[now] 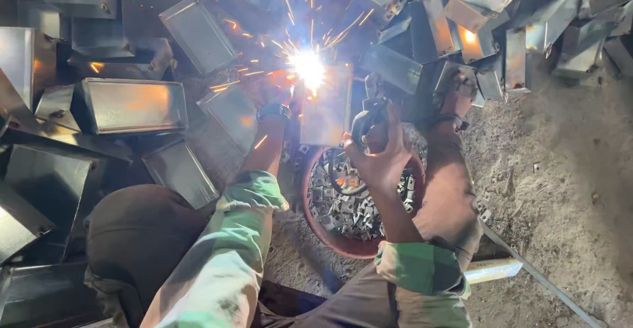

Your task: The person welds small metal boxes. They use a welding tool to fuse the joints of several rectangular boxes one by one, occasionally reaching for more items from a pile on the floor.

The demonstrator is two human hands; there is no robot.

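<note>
Dirt floor, metal boxes heaped upper left and upper right. Left hand (280,104) at box (326,107) mid-frame, arc sparking on its top edge; fingers hidden, cannot tell. Right hand (379,153) fingers curled round dark tool (366,123). Bowl (330,232) of small clips below. Weld underway, unfinished.

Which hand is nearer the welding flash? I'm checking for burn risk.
Left. The left hand reaches right beside the welding flash; the right hand is lower, above the bowl.
</note>
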